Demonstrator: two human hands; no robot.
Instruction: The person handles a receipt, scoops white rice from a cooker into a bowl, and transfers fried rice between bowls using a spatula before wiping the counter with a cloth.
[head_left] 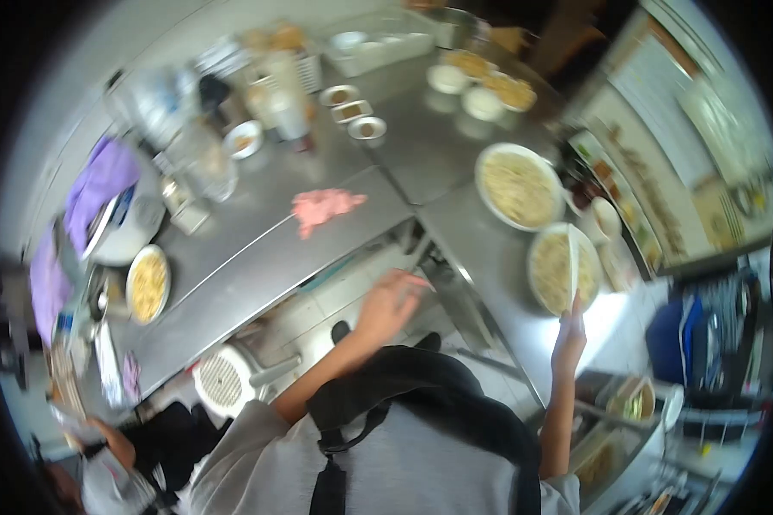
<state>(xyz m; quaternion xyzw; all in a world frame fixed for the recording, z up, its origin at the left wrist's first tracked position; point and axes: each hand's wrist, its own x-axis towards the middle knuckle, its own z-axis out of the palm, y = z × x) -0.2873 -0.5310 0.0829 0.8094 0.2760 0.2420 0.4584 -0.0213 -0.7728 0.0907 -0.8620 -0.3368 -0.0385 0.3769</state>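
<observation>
My right hand is closed around the lower end of a long, narrow white utensil; blur hides its exact kind. The utensil reaches over a white bowl filled with pale noodle-like strands. Just behind that bowl sits a larger white bowl with similar pale strands. My left hand hangs in the air in front of the counter's inner corner, fingers apart, holding nothing. A crumpled pink cloth lies on the steel counter beyond it.
Small sauce dishes and white containers of yellow food stand at the back. Bottles and bags line the wall. A yellow-filled bowl is at left. A white stool and another person are at lower left.
</observation>
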